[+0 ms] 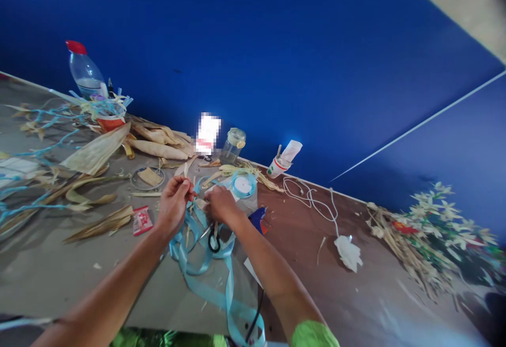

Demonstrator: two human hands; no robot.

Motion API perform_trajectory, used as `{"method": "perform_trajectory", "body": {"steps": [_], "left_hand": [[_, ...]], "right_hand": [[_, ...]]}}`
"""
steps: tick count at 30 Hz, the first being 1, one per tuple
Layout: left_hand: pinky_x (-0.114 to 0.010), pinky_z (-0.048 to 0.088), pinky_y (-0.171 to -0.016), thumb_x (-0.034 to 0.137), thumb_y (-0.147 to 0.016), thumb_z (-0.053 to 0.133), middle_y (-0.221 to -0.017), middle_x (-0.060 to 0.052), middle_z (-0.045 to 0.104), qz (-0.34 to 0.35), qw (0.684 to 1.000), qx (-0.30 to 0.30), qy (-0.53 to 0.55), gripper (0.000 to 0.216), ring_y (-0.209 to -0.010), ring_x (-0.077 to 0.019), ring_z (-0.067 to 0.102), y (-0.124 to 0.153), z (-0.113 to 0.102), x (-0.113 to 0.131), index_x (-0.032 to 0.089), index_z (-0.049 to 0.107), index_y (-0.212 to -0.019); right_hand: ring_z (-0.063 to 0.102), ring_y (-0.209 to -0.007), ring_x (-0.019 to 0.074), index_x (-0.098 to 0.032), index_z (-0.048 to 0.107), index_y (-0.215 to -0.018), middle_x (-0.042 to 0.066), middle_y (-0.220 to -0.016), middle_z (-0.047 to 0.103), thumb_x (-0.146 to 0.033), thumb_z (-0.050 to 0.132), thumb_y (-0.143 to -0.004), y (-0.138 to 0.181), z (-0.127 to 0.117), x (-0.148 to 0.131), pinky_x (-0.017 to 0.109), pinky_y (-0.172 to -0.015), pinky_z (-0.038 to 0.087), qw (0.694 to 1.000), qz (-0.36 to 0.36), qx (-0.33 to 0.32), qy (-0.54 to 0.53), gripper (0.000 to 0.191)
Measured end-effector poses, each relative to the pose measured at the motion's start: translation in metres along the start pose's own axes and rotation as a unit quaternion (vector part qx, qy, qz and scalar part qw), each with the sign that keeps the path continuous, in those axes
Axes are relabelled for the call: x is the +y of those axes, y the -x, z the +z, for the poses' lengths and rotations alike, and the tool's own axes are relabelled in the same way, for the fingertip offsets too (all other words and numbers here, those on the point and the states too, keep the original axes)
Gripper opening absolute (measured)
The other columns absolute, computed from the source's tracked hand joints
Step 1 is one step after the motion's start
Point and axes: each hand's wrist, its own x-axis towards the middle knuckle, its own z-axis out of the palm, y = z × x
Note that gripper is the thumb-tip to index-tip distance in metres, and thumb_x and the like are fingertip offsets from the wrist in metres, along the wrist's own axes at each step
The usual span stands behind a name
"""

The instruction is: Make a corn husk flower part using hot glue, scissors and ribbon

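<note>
My left hand [174, 204] is closed in a pinch on a thin pale strip of corn husk above the table. My right hand [220, 204] is closed close beside it, over a tangle of light blue ribbon [205, 270] that trails down towards me. Black-handled scissors [214, 239] lie just under my right wrist. What the right fingers hold is hidden. A spool of blue ribbon [242, 184] sits just beyond my right hand.
Dried corn husks [158, 144] lie scattered at left, with a plastic bottle [84, 71], a glass jar [233, 145], a paper cup [279, 165], a white cable [312, 199], a blue glue gun [258, 219] and husk flowers [430, 231] at right. A blue wall stands behind.
</note>
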Motion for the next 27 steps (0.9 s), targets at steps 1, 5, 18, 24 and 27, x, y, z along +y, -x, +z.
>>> {"method": "perform_trajectory", "body": {"steps": [1,5,18,24,27], "left_hand": [[-0.020,0.043,-0.053,0.028,-0.068,0.071,-0.057,0.007,0.053,0.002,1.000,-0.001,0.000,0.020,-0.045,-0.0052,0.046,0.000,0.000,0.000,0.019,0.056,-0.077],[-0.021,0.043,-0.053,0.027,-0.068,0.070,-0.057,0.007,0.052,0.003,1.000,-0.002,-0.009,0.019,-0.046,-0.0054,0.046,0.000,0.000,0.000,0.019,0.055,-0.076],[-0.020,0.039,-0.049,0.032,-0.069,0.069,-0.062,0.005,0.055,-0.037,0.998,-0.025,-0.053,0.021,-0.050,-0.0078,0.051,0.001,-0.002,-0.006,0.019,0.055,-0.079],[-0.021,0.041,-0.052,0.028,-0.067,0.070,-0.062,0.004,0.055,-0.034,0.999,-0.028,-0.018,0.020,-0.051,-0.0079,0.048,0.001,0.001,-0.003,0.020,0.053,-0.075],[-0.022,0.043,-0.056,0.025,-0.068,0.069,-0.058,0.006,0.049,-0.068,0.996,-0.057,0.016,0.018,-0.048,-0.0064,0.044,0.002,0.002,-0.001,0.019,0.053,-0.073]], "right_hand": [[0.054,-0.099,0.0267,-0.015,0.068,-0.095,0.015,-0.102,0.062,-0.022,0.058,-0.076,-0.001,0.002,-0.002,0.034,-0.079,0.041,1.000,0.000,0.009,0.003,0.023],[0.057,-0.086,0.0209,-0.015,0.068,-0.077,0.010,-0.089,0.065,-0.014,0.061,-0.069,-0.008,0.004,0.001,0.029,-0.075,0.041,0.994,0.036,0.012,-0.098,0.011],[0.047,-0.066,0.0122,-0.018,0.056,-0.060,-0.002,-0.069,0.052,-0.024,0.064,-0.065,-0.007,-0.026,0.034,0.025,-0.069,0.041,0.886,0.100,0.269,-0.363,0.012],[0.051,-0.071,0.0120,-0.018,0.055,-0.081,-0.001,-0.075,0.056,-0.035,0.057,-0.077,0.001,-0.044,0.032,0.024,-0.071,0.044,0.752,0.102,0.446,-0.475,0.017],[0.051,-0.064,0.0104,-0.019,0.052,-0.077,-0.003,-0.069,0.055,-0.038,0.058,-0.077,0.006,-0.049,0.031,0.023,-0.065,0.044,0.697,0.099,0.468,-0.534,0.020]]}}
